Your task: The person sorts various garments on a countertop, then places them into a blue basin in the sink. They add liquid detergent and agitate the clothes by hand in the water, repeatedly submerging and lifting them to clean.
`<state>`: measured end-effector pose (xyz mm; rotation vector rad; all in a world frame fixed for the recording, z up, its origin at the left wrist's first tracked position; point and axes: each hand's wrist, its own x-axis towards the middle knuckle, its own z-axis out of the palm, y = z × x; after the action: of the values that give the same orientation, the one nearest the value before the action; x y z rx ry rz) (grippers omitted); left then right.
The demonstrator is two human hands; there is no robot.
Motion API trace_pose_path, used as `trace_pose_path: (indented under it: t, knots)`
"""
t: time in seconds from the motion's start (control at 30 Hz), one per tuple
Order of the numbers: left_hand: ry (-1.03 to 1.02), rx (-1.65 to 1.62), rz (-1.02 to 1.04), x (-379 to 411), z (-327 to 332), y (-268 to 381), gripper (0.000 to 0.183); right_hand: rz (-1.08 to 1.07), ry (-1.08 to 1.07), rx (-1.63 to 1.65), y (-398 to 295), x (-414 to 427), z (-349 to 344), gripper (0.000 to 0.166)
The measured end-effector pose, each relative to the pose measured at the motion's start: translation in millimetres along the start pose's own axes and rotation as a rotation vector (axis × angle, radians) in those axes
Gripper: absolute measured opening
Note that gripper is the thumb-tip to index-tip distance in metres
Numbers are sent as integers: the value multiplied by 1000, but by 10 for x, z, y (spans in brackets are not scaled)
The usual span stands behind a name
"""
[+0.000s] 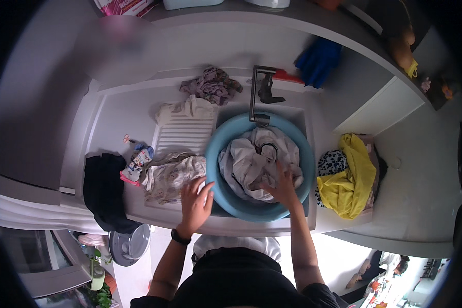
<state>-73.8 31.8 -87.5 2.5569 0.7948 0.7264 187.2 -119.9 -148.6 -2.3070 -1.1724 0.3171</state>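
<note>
A round blue basin (214, 144) stands in the sink under a dark faucet (252, 92), with whitish fabric (246, 154) bunched inside. My right hand (283, 188) reaches into the basin, fingers spread on or just over the fabric; whether the fingertips touch it I cannot tell. At the basin's left rim my left hand (196, 204) hovers with its fingers apart, beside a pale printed cloth (175, 177) on the ribbed washboard (184, 134). A cream cloth (186, 109) lies at the board's far end, and a purplish patterned cloth (211, 84) is bunched behind it.
On the left are a black garment (106, 188), printed socks (138, 161) and small scissors (128, 139). Yellow cloth (350, 181) lies over spotted fabric (331, 163) on the right. A blue cloth (318, 61) hangs at the back. Another person (389, 263) is far off at lower right.
</note>
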Motion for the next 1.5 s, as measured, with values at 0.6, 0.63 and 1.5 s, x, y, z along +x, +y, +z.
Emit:
trace_pose_path:
  t: [0.6, 0.63, 1.5]
  knots:
    - [6, 488, -416, -87, -257, -1200, 39, -144, -160, 37, 19, 339, 391, 38]
    - [46, 497, -375, -49, -252, -1079, 43, -118, -131, 87, -134, 336, 218, 38]
    - [-329, 347, 25, 927, 2141, -201, 58, -87, -4, -338, 427, 958, 721, 65]
